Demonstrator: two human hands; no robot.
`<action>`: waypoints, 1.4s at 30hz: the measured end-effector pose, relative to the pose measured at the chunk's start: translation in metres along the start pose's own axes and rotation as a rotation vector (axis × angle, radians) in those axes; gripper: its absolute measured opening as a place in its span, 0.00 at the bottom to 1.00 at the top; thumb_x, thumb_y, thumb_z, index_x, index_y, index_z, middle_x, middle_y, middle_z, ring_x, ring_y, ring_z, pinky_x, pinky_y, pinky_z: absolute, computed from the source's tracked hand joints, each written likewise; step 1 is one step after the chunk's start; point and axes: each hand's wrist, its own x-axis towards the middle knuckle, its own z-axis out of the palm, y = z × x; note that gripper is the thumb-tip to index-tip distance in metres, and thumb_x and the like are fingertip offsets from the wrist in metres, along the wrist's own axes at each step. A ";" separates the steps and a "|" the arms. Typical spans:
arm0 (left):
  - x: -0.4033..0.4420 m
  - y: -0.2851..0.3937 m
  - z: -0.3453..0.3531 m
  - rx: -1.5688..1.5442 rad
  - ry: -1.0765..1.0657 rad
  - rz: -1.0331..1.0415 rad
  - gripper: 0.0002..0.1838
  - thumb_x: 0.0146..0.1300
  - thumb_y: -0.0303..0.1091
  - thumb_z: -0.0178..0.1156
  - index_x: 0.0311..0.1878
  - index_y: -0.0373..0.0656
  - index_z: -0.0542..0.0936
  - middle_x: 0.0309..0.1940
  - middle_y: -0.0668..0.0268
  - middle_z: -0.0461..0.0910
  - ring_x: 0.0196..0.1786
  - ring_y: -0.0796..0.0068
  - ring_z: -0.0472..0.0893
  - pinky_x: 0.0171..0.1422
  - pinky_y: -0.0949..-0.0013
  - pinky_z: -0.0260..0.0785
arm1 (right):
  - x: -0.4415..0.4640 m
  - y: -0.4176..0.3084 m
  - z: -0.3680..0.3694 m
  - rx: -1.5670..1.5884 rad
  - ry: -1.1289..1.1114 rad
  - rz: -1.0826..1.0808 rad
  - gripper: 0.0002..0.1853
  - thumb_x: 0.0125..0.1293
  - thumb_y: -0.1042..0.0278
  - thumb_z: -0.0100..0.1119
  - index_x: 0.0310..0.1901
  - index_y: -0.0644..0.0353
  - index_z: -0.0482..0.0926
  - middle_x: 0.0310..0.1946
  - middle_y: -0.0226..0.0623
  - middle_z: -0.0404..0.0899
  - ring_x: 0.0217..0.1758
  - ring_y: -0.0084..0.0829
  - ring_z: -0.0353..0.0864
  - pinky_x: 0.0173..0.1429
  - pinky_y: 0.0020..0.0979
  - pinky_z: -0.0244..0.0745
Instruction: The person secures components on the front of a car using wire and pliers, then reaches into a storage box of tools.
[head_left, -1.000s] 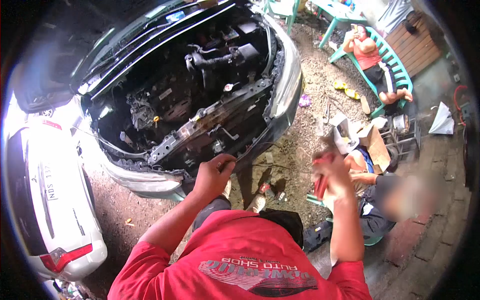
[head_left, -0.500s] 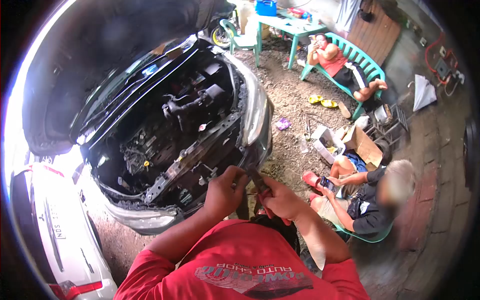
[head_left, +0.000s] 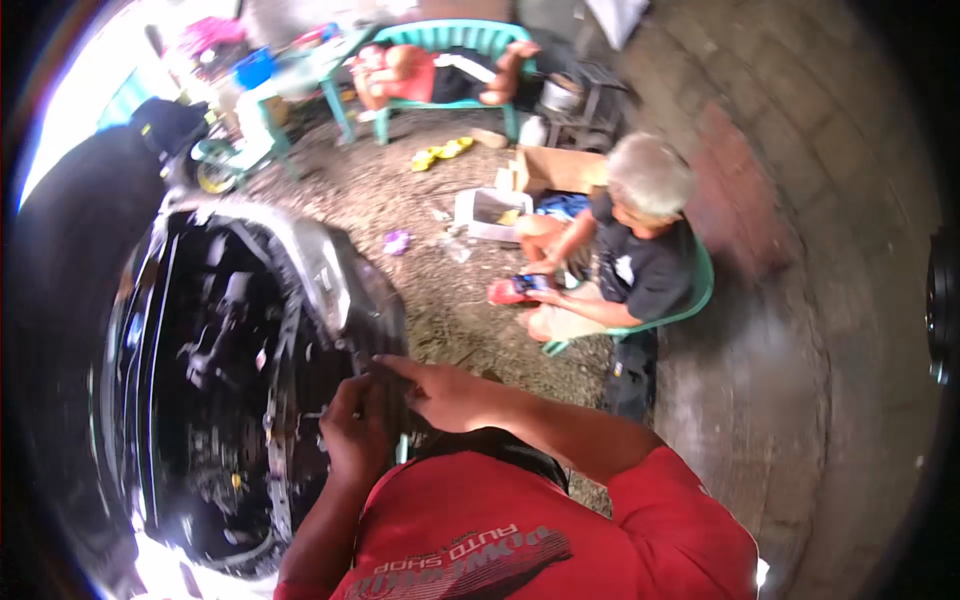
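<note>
My right hand (head_left: 440,393) is closed in front of my chest, index finger stretched toward the car's front. The red-handled pliers seen in it half a second ago are hidden or blurred now. Just beside it, my left hand (head_left: 355,425) is closed in a pinch, and whatever lies between its fingers is too small to make out. Both hands are close together, near the edge of an opened car front (head_left: 290,330). Its bumper is off, and the engine bay (head_left: 210,400) lies exposed with the hood (head_left: 70,270) raised.
A person in a black shirt (head_left: 650,265) sits on a green chair (head_left: 700,290), holding a phone (head_left: 530,284). Another person lies on a green bench (head_left: 470,38). A white bin (head_left: 470,215), a cardboard box (head_left: 560,170) and yellow slippers (head_left: 440,153) are on the gravel.
My view has turned right, so the car has shifted left in it. My hands stay close together. The red pliers handles, plain before in my right hand, no longer show.
</note>
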 end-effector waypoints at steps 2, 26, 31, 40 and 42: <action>-0.004 -0.009 0.015 0.011 -0.029 0.043 0.05 0.72 0.24 0.64 0.49 0.37 0.84 0.39 0.56 0.88 0.43 0.78 0.85 0.48 0.67 0.77 | -0.011 0.012 -0.004 -0.009 -0.034 0.096 0.33 0.73 0.70 0.52 0.80 0.51 0.63 0.63 0.61 0.80 0.66 0.56 0.82 0.69 0.48 0.76; -0.018 -0.022 0.186 0.359 -0.698 0.387 0.21 0.60 0.32 0.68 0.57 0.42 0.80 0.42 0.51 0.86 0.45 0.47 0.87 0.50 0.49 0.81 | -0.090 0.226 0.025 0.158 0.422 0.425 0.15 0.61 0.69 0.74 0.45 0.66 0.80 0.32 0.45 0.88 0.36 0.34 0.89 0.42 0.39 0.82; -0.021 -0.042 0.197 0.407 -0.614 0.446 0.14 0.65 0.34 0.65 0.53 0.43 0.82 0.39 0.52 0.86 0.40 0.47 0.87 0.45 0.50 0.81 | -0.098 0.247 0.025 0.093 0.366 0.249 0.17 0.65 0.67 0.70 0.53 0.59 0.78 0.38 0.42 0.86 0.32 0.33 0.86 0.39 0.38 0.81; -0.007 -0.044 0.180 0.231 -0.504 0.156 0.06 0.71 0.32 0.67 0.47 0.41 0.85 0.34 0.54 0.87 0.34 0.57 0.88 0.41 0.63 0.77 | -0.126 0.174 -0.027 0.286 0.048 0.479 0.15 0.74 0.68 0.55 0.60 0.50 0.71 0.31 0.40 0.80 0.13 0.33 0.76 0.16 0.41 0.70; -0.007 -0.044 0.178 0.128 -0.465 0.124 0.06 0.71 0.32 0.67 0.45 0.40 0.85 0.34 0.54 0.87 0.34 0.57 0.88 0.41 0.63 0.77 | -0.122 0.170 -0.029 0.288 0.035 0.469 0.16 0.74 0.69 0.54 0.61 0.50 0.71 0.30 0.40 0.80 0.14 0.34 0.77 0.16 0.41 0.70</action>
